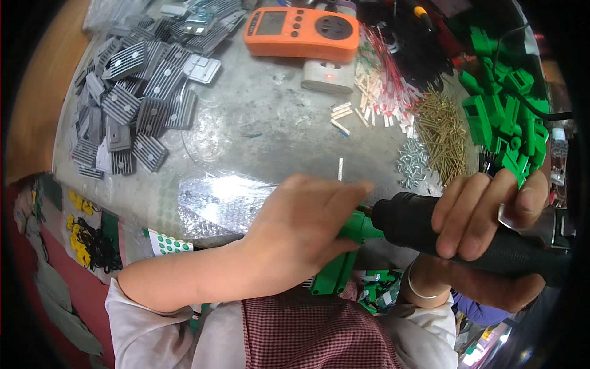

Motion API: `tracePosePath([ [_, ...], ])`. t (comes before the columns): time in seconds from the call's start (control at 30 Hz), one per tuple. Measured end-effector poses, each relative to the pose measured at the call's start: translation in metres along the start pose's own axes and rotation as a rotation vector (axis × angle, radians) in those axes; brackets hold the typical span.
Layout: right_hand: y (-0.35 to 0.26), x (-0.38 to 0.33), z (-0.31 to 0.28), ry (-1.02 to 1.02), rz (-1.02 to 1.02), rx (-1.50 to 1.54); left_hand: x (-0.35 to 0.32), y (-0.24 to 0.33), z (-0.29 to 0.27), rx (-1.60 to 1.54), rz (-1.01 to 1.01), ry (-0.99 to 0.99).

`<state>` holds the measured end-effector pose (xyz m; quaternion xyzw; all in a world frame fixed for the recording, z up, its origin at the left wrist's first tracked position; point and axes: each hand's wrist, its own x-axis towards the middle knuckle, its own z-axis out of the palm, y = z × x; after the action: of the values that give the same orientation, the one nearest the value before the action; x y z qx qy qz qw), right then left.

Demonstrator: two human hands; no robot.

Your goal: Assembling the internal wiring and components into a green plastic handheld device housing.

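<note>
Your left hand [301, 230] is clenched around a green part [344, 255], which sticks out below and right of it. Your right hand [491, 215] grips a black driver [430, 227], its nose touching the part. Beyond your hands, screws [439, 132] lie on the bench [270, 123].

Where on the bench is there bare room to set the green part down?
The bare patch of the metal bench lies mid-table, between the grey finned plates on the left and the white tube pieces and screws on the right, below the orange meter. The right edge is crowded with green parts. Both hands fill the near edge.
</note>
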<state>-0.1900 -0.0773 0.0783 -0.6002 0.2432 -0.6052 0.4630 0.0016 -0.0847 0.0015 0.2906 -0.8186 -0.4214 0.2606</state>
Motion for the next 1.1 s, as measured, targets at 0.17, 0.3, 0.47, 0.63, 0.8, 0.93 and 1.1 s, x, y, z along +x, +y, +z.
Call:
tracePosePath([
  [0.17,-0.008,-0.006,-0.005,0.055,-0.034,0.011,0.000,0.000,0.002,-0.065,-0.029,0.003],
  [0.3,-0.014,-0.009,-0.007,0.080,-0.070,0.028,-0.002,0.001,0.000,-0.035,-0.053,0.013],
  [0.47,-0.014,-0.009,-0.006,0.081,-0.084,-0.019,-0.026,0.004,0.008,0.361,0.157,0.109],
  [0.63,0.002,-0.004,0.008,0.020,-0.012,-0.040,-0.054,0.004,0.031,0.482,0.286,-0.034],
  [0.8,0.008,0.001,0.010,-0.050,0.075,0.002,-0.058,-0.002,0.032,0.532,0.375,0.022],
  [0.93,0.013,0.005,-0.005,-0.269,0.064,0.141,-0.064,-0.004,0.043,0.463,0.354,0.109],
  [1.1,0.003,-0.001,0.012,-0.082,0.043,-0.143,-0.061,-0.005,0.045,0.488,0.358,0.095],
])
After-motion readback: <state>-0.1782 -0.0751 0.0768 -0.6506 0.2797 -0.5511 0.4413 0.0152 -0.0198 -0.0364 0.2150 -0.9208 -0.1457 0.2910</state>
